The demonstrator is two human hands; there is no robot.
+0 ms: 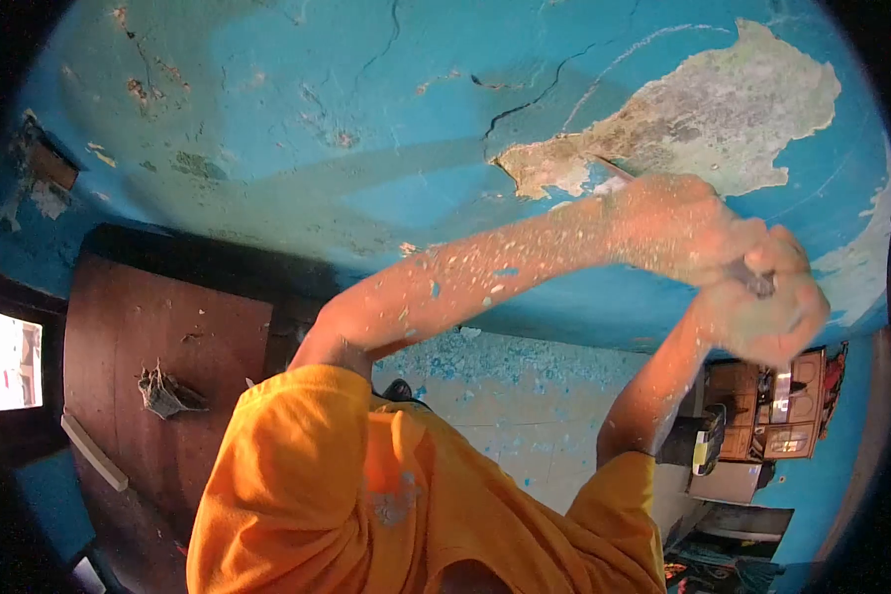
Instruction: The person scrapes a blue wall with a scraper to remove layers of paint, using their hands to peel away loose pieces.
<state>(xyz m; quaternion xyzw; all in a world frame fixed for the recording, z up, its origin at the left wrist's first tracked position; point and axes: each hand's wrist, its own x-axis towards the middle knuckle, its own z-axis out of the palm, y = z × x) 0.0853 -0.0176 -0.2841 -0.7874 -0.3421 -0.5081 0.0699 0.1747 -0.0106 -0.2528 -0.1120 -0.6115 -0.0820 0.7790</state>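
The left hand (678, 223) and the right hand (767, 317) meet at the right side of the blue painted wall (267, 119), the left above the right. Both are wrapped round the dark-handled metal scraper (757, 280). Its blade end lies against the lower edge of the bare patch of peeled plaster (703, 119), above the hands. The brown wooden door (168, 327) stands at the lower left with the crumpled grey rag (165, 392) on it. The pale flake-strewn floor (505, 406) shows between the arms, and the brown wooden cabinet (767, 406) is to the right, below the hands.
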